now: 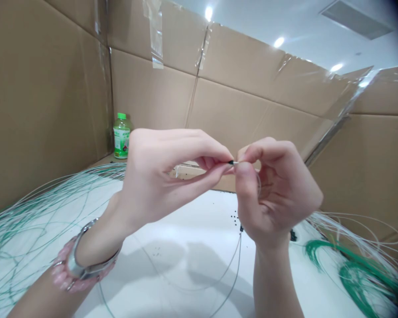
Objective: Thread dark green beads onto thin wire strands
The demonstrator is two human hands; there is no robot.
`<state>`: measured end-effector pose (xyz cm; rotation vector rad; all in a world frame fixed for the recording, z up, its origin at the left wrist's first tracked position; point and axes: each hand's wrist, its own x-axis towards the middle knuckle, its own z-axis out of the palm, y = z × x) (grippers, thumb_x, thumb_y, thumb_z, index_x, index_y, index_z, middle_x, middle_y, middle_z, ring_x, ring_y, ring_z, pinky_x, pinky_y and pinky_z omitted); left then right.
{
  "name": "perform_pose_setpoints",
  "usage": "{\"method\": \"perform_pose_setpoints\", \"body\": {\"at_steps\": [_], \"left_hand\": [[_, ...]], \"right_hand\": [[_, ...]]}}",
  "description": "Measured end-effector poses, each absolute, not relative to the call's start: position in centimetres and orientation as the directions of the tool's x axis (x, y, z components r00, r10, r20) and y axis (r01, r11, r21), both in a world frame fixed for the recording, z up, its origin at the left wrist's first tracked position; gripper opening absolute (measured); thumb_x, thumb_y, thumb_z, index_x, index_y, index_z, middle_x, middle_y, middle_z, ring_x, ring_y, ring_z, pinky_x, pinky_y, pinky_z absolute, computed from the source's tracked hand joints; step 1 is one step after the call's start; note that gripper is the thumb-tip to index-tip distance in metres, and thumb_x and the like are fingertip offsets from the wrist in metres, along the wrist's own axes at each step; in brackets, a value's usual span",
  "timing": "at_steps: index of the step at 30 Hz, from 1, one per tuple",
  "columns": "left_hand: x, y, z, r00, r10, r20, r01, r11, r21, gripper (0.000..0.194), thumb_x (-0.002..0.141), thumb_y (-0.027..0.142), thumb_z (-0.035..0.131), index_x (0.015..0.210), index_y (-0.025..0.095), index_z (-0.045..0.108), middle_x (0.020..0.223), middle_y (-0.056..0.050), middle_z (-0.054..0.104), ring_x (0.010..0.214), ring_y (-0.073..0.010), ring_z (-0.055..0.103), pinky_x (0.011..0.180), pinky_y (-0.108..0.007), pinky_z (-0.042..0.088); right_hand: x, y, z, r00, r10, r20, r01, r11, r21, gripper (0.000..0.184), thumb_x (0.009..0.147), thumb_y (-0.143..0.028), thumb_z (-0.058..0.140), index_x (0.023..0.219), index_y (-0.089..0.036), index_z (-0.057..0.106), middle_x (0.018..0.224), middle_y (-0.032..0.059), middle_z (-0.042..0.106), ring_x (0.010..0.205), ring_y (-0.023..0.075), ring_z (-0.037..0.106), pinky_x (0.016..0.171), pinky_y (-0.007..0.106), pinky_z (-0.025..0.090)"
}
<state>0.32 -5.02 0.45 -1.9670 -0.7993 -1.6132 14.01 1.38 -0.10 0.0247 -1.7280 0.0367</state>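
Observation:
My left hand point(169, 174) and my right hand point(275, 190) meet in the middle of the view, raised above a white table top point(172, 221). Between the left thumb and fingertips is a tiny black sleeve point(231, 162) on a wire end. My right thumb and forefinger pinch the pale tip of a thin wire point(235, 163) at that sleeve. A thin grey wire point(234, 274) hangs from below my right hand down to the table. The join itself is mostly hidden by the fingertips.
Tangled loops of green and white wire point(29, 225) spread across the table at the left, with more green and white wire point(354, 269) at the right. Small black bits point(235, 217) lie on the table. Cardboard walls surround it, and a green-capped plastic bottle point(121, 136) stands in the far corner.

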Motion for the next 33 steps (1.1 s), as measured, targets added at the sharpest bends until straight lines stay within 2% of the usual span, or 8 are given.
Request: {"method": "perform_pose_setpoints", "body": {"at_steps": [3, 8, 14, 17, 24, 28, 30, 33], "left_hand": [[0.3, -4.8, 0.3, 0.144, 0.118, 0.982, 0.693, -0.720, -0.015, 0.014, 0.075, 0.007, 0.067, 0.080, 0.020, 0.066, 0.070, 0.004, 0.068, 0.062, -0.0087, 0.063, 0.055, -0.021, 0.052], [0.6, -4.5, 0.0, 0.104, 0.100, 0.990, 0.644, -0.765, 0.010, 0.017, 0.073, 0.004, 0.069, 0.080, 0.019, 0.066, 0.070, 0.003, 0.068, 0.062, -0.0097, 0.063, 0.056, -0.022, 0.054], [1.2, -4.6, -0.2, -0.012, 0.108, 0.994, 0.613, -0.784, 0.093, 0.015, 0.074, 0.006, 0.069, 0.079, 0.020, 0.067, 0.072, 0.003, 0.070, 0.060, -0.0103, 0.064, 0.055, -0.023, 0.056], [1.2, -4.6, -0.2, -0.032, 0.091, 0.995, 0.591, -0.801, 0.092, 0.016, 0.072, 0.006, 0.071, 0.080, 0.020, 0.068, 0.073, 0.002, 0.070, 0.059, -0.0103, 0.063, 0.052, -0.022, 0.056], [1.1, -4.2, -0.2, -0.064, 0.096, 0.993, 0.567, -0.816, 0.116, 0.016, 0.075, 0.006, 0.070, 0.080, 0.022, 0.069, 0.072, 0.003, 0.069, 0.061, -0.0094, 0.062, 0.054, -0.021, 0.056], [1.0, -3.7, -0.3, -0.066, 0.120, 0.991, 0.491, -0.860, 0.137, 0.015, 0.073, 0.006, 0.070, 0.079, 0.019, 0.069, 0.070, 0.002, 0.068, 0.061, -0.0095, 0.062, 0.054, -0.020, 0.055], [0.8, -3.5, -0.1, -0.105, 0.142, 0.984, 0.477, -0.861, 0.175, 0.012, 0.073, 0.007, 0.070, 0.077, 0.018, 0.069, 0.070, 0.002, 0.067, 0.061, -0.0082, 0.062, 0.052, -0.017, 0.053], [-0.4, -2.7, 0.1, -0.227, 0.189, 0.955, 0.546, -0.788, 0.285, 0.006, 0.074, 0.012, 0.069, 0.074, 0.018, 0.067, 0.069, 0.003, 0.067, 0.061, -0.0069, 0.061, 0.052, -0.015, 0.050]], "right_hand": [[13.8, 1.4, -0.3, -0.120, -0.022, 0.993, -0.088, 0.996, 0.012, 0.020, 0.079, -0.004, 0.049, 0.082, -0.024, 0.053, 0.067, 0.0010, 0.050, 0.063, 0.0147, 0.052, 0.048, 0.028, 0.045], [13.6, 0.9, -0.3, -0.100, 0.036, 0.994, -0.056, 0.998, -0.041, 0.020, 0.079, -0.004, 0.051, 0.081, -0.024, 0.054, 0.068, 0.0001, 0.052, 0.062, 0.0139, 0.052, 0.048, 0.027, 0.047], [12.7, 0.2, -0.6, 0.046, 0.092, 0.995, -0.172, 0.982, -0.083, 0.020, 0.080, -0.004, 0.052, 0.081, -0.023, 0.057, 0.066, -0.0005, 0.051, 0.058, 0.0125, 0.053, 0.046, 0.025, 0.046], [12.3, 0.1, -0.7, 0.089, 0.140, 0.986, -0.241, 0.964, -0.116, 0.020, 0.080, -0.004, 0.052, 0.084, -0.022, 0.058, 0.067, -0.0005, 0.053, 0.057, 0.0122, 0.054, 0.045, 0.026, 0.046], [12.5, 0.6, -0.9, 0.008, 0.226, 0.974, -0.256, 0.942, -0.217, 0.015, 0.085, -0.009, 0.051, 0.086, -0.023, 0.055, 0.075, -0.0002, 0.056, 0.059, 0.0110, 0.056, 0.040, 0.021, 0.045], [12.5, 1.2, -1.4, -0.041, 0.229, 0.972, -0.215, 0.949, -0.233, 0.010, 0.088, -0.012, 0.051, 0.089, -0.023, 0.052, 0.065, -0.0038, 0.048, 0.046, 0.0065, 0.043, 0.034, 0.019, 0.035], [12.7, 1.3, -1.3, -0.053, 0.225, 0.973, -0.169, 0.958, -0.231, 0.010, 0.089, -0.012, 0.051, 0.088, -0.022, 0.051, 0.063, -0.0045, 0.045, 0.045, 0.0059, 0.039, 0.035, 0.020, 0.032], [13.2, 1.5, -0.9, -0.051, 0.290, 0.956, -0.122, 0.948, -0.294, 0.010, 0.090, -0.013, 0.049, 0.085, -0.022, 0.050, 0.063, -0.0039, 0.044, 0.047, 0.0063, 0.039, 0.037, 0.022, 0.031]]}}
